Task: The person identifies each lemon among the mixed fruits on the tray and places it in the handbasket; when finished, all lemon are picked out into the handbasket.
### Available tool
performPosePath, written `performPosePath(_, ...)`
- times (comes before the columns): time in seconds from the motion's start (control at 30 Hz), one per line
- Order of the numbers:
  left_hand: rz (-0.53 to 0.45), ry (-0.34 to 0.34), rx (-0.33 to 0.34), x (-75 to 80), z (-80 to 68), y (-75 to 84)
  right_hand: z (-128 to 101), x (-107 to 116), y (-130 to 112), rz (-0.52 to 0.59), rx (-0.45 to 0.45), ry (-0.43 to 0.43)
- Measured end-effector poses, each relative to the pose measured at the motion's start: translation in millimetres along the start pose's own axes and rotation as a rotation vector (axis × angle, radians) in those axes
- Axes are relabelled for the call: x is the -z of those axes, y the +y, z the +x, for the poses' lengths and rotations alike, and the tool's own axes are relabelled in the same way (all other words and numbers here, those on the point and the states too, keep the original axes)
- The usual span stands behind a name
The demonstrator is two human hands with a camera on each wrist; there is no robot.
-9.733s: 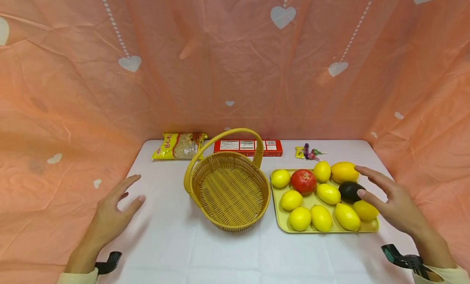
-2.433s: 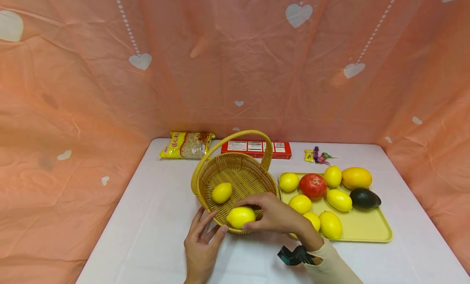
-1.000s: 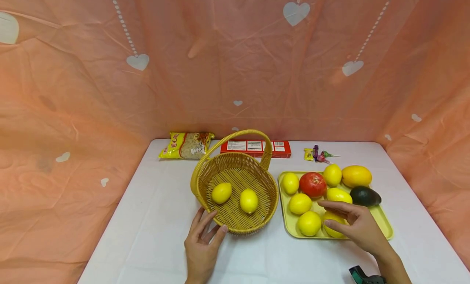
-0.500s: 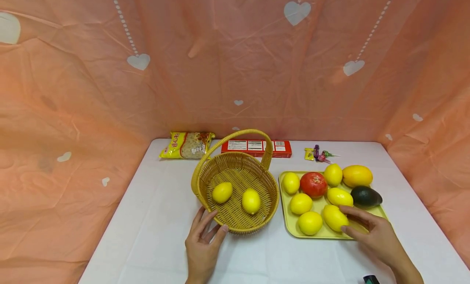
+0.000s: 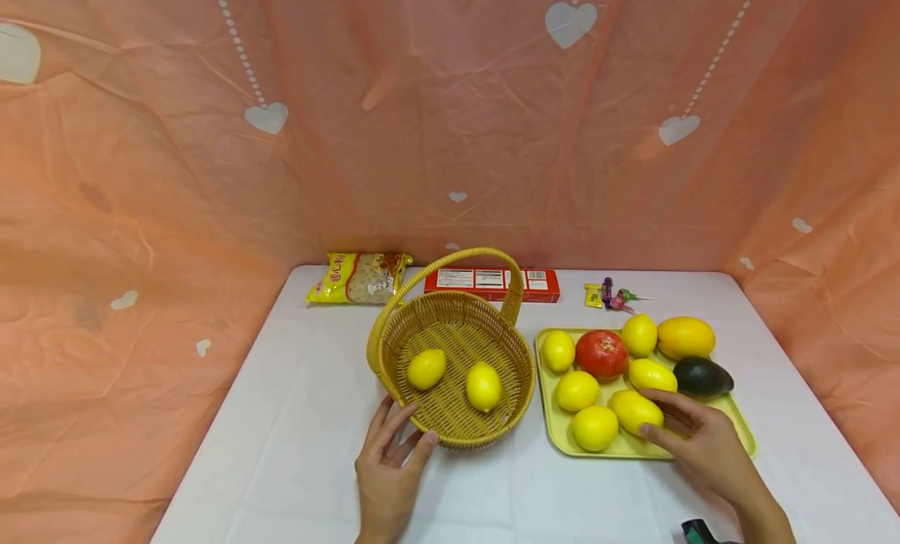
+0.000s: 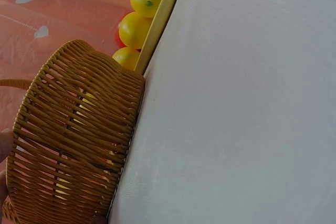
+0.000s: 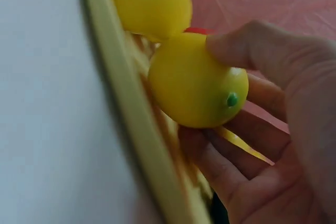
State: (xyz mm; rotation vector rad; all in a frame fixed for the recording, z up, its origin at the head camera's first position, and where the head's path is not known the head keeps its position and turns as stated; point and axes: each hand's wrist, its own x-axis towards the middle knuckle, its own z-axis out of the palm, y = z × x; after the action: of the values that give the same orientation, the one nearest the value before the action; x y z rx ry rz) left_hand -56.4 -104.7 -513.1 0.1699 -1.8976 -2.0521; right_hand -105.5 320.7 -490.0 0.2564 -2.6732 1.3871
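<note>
The right hand [image 5: 703, 442] curls its fingers around a lemon [image 5: 635, 410] at the near edge of the tray [image 5: 551, 431]; its palm hides the tray's corner. The left hand [image 5: 389, 474], fingers relaxed, touches the basket [image 5: 422, 431] rim, bare surface [image 5: 281, 466] open to its left

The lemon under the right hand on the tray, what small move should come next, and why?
Probably close the fingers and lift it. The right hand already curls round the lemon, which lies on the yellow tray. The left hand touches the wicker basket, holding two lemons.
</note>
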Motion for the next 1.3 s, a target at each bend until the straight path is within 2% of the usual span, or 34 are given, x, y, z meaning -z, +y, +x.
performPosePath(0.13, 0.004, 0.0, 0.011, 0.1, -0.7, 0.9, 5, 5, -13, 0.051, 0.042, -0.029)
performPosePath(0.33, 0.009, -0.004, 0.014, 1.6, 0.6, 1.0, 23, 1, -35, 0.178, 0.102, -0.155)
performPosePath(0.47, 0.01, -0.004, 0.016, 1.5, 1.3, 0.8, 41, -15, -54, 0.234, 0.156, -0.263)
performPosePath(0.7, 0.002, -0.007, 0.016, 0.3, 0.6, -1.3, 67, -56, -82, 0.304, 0.28, -0.477)
performPosePath(0.83, -0.003, -0.006, 0.011, 0.3, 0.7, -2.4, 76, -79, -99, 0.271, 0.338, -0.542)
performPosePath(1.03, 0.002, -0.007, 0.006, 0.1, 1.1, -1.7, 83, -111, -122, 0.153, 0.398, -0.636)
performPosePath(1.3, 0.023, 0.002, 0.002, 0.6, 1.2, -2.3, 92, -150, -143, 0.019, 0.46, -0.611)
